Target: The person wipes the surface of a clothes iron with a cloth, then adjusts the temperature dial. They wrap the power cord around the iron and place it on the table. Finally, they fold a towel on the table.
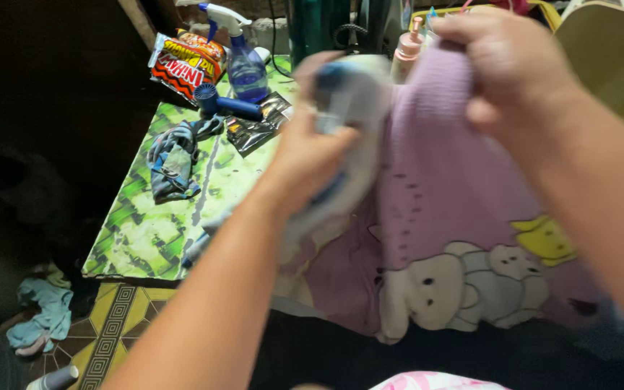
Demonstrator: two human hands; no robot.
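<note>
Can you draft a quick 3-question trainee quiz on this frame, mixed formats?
1. True or false: the left hand and the right hand both grip cloth.
2. Multiple choice: what lies nearest the blue spray bottle on the green patterned table? A) a blue hair dryer B) a pair of scissors C) a white plate
3. Fill in: the purple cloth held by the right hand carries a printed picture of ____ near its lower edge.

Key:
1. True: the left hand holds a whitish-blue cloth, the right holds the purple cloth.
2. A, the blue hair dryer.
3. Bears.
</note>
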